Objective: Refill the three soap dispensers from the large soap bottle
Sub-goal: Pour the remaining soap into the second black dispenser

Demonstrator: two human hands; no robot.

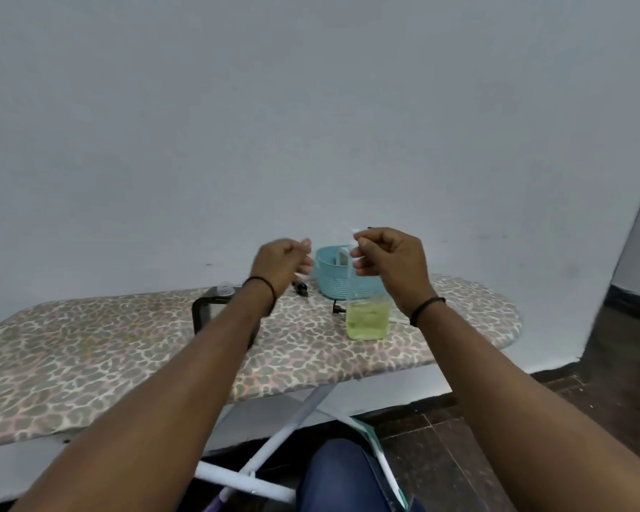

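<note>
The clear bottle (367,319) of green soap stands on the leopard-print ironing board (89,345), just in front of the blue basket (333,279). The right hand (388,264) pinches its top — likely unscrewing the cap or pump. The left hand (283,267) hovers left of the basket, fingers curled, seemingly holding nothing. Next, probably, the top must lift clear.

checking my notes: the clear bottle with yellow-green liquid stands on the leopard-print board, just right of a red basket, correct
Not quite: the head view shows a light blue plastic basket, not a red one, behind and left of the clear bottle with yellow-green liquid standing on the leopard-print board.
</note>
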